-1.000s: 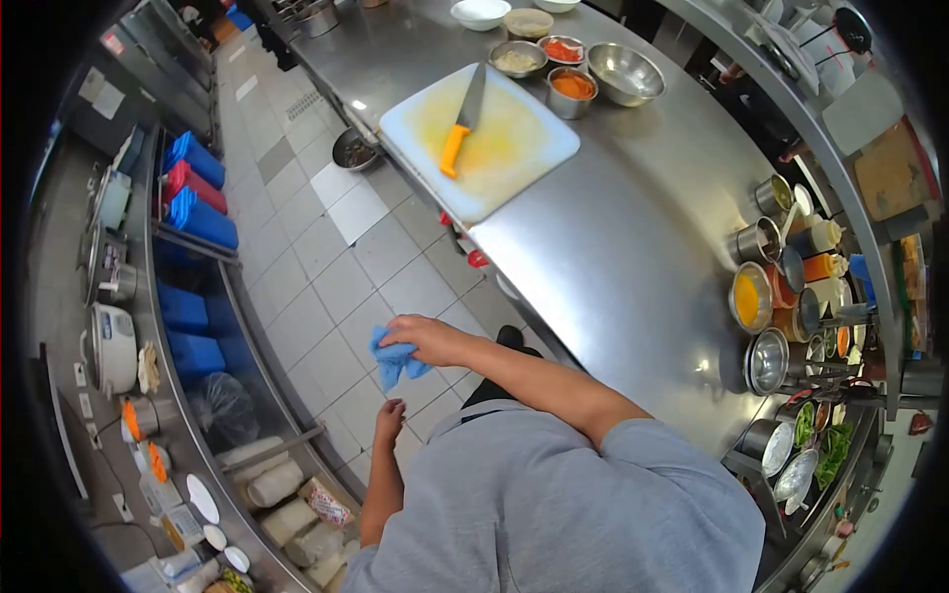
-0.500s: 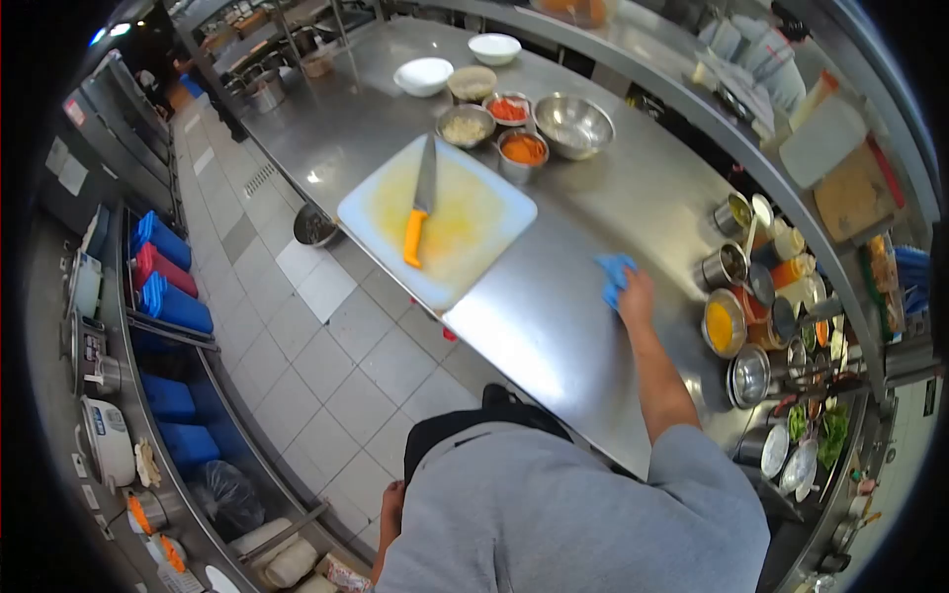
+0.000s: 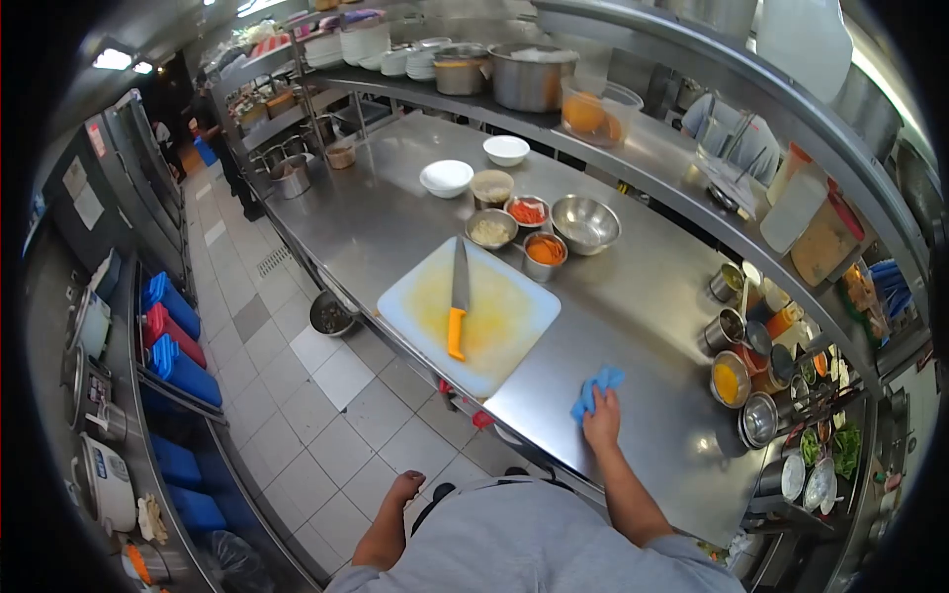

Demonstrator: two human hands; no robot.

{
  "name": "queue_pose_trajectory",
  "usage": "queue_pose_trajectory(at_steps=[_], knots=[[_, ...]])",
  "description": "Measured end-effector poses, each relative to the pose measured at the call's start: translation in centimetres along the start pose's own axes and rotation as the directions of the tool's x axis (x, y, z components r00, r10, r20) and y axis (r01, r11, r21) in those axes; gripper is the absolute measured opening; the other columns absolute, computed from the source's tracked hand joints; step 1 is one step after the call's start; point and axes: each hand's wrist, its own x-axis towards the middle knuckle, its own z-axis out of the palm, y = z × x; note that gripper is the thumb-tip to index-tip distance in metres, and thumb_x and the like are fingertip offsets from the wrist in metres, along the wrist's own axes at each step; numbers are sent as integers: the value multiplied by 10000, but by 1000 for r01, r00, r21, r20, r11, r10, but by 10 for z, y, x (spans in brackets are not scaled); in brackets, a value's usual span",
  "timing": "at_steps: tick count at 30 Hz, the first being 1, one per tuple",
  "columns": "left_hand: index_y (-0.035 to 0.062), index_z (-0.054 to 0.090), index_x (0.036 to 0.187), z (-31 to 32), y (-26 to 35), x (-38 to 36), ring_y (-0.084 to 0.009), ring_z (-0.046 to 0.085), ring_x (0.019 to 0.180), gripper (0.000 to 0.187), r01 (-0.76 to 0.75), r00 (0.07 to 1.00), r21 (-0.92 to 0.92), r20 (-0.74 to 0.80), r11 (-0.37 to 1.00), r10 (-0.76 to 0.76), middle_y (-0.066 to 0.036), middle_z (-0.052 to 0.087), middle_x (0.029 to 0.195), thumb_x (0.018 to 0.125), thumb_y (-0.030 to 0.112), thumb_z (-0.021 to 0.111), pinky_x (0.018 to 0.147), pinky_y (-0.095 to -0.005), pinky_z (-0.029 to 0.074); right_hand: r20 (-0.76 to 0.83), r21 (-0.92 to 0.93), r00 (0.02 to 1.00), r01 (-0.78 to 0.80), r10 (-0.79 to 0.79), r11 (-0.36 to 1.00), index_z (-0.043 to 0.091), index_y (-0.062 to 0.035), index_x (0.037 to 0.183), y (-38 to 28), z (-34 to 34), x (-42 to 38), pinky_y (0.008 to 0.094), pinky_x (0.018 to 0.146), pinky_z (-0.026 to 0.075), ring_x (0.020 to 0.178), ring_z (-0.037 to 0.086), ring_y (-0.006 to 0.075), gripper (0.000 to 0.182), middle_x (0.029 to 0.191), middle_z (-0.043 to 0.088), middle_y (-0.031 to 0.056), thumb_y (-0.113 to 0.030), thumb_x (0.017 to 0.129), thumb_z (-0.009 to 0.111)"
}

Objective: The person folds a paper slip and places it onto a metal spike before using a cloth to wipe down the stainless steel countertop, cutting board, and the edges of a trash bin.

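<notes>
My right hand (image 3: 601,420) is closed on a crumpled blue cloth (image 3: 597,391), pressed to the steel worktop (image 3: 652,346) near its front edge. Out over the floor, my left hand (image 3: 406,486) hangs beside my body with its fingers curled and nothing visible in them. To the left of the cloth lies a white cutting board (image 3: 524,306) with yellow stains. A knife (image 3: 458,296) with an orange handle rests on it, blade pointing to the back.
Behind the board stand bowls of red pieces (image 3: 527,211), orange food (image 3: 545,251) and pale chopped food (image 3: 491,231), plus a steel bowl (image 3: 586,225). Pots and containers, including a yellow-filled bowl (image 3: 729,380), crowd the right end. A shelf (image 3: 652,158) runs above the back edge.
The view has tilted up, showing more of the shelf. My right hand has drawn the blue cloth toward the worktop's front edge. My left hand has come forward into fuller view.
</notes>
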Motion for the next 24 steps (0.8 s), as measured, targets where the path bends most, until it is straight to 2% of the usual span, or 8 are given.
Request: queue_pose_trajectory(at_steps=[6, 13, 15, 16, 17, 19, 21, 24], knots=[[55, 699, 1120, -51, 45, 37, -298, 686, 956, 425, -280, 958, 97, -32, 955, 284, -181, 721, 1030, 868, 397, 686, 855, -378, 534, 37, 70, 994, 99, -101, 993, 566, -65, 1357, -43, 5, -43, 460, 1126, 354, 1315, 437, 452, 606, 1412, 466, 286, -79, 759, 660], [68, 699, 1121, -90, -25, 40, -347, 671, 1011, 461, -262, 965, 357, 108, 897, 239, -171, 712, 1086, 887, 459, 634, 901, -407, 530, -117, 30, 987, -106, 109, 994, 596, -49, 1319, 9, -8, -92, 489, 1129, 346, 1321, 440, 455, 579, 1383, 507, 282, -217, 776, 711], [66, 706, 1080, -102, -60, 34, -339, 676, 978, 460, -149, 984, 345, 144, 927, 104, -170, 719, 1041, 904, 476, 593, 870, -424, 535, -179, -76, 954, -255, 239, 964, 537, -22, 1370, 38, -24, -116, 487, 1148, 318, 1345, 409, 466, 654, 1419, 472, 293, -267, 795, 727], [38, 698, 1018, -115, -76, 37, -304, 688, 833, 461, -373, 919, 487, 310, 790, 243, -154, 720, 922, 913, 471, 578, 756, -435, 547, -225, -119, 928, -329, 297, 937, 535, -12, 1366, 54, -32, -129, 492, 1148, 315, 1338, 409, 476, 660, 1413, 480, 291, -279, 795, 728], [22, 680, 973, -120, -95, 48, -255, 661, 683, 422, -233, 938, 535, 343, 812, 44, -128, 694, 833, 910, 430, 589, 623, -432, 542, -282, -157, 890, -410, 357, 899, 533, -2, 1362, 68, -40, -142, 496, 1148, 311, 1331, 409, 486, 667, 1407, 488, 289, -292, 794, 729], [36, 695, 927, -137, -121, 21, -217, 646, 633, 356, -426, 895, 351, 296, 834, 333, -107, 690, 834, 900, 377, 595, 546, -403, 540, -389, -133, 807, -527, 445, 840, 536, -9, 1360, 102, -48, -154, 502, 1145, 314, 1325, 411, 488, 669, 1420, 474, 287, -301, 791, 729], [41, 686, 972, -146, -130, -7, -215, 655, 655, 369, -259, 964, 205, 108, 944, 241, -90, 697, 857, 901, 394, 606, 538, -407, 540, -472, -105, 718, -622, 511, 776, 539, -17, 1359, 117, -48, -160, 507, 1142, 318, 1318, 412, 489, 671, 1434, 460, 285, -311, 787, 729], [71, 680, 1043, -131, -140, -13, -170, 573, 592, 358, -188, 979, 56, 96, 981, 182, -58, 658, 804, 939, 394, 566, 489, -359, 477, -553, -38, 598, -714, 580, 699, 549, -17, 1347, 111, -27, -125, 508, 1130, 320, 1301, 443, 454, 645, 1365, 528, 276, -337, 809, 707]])
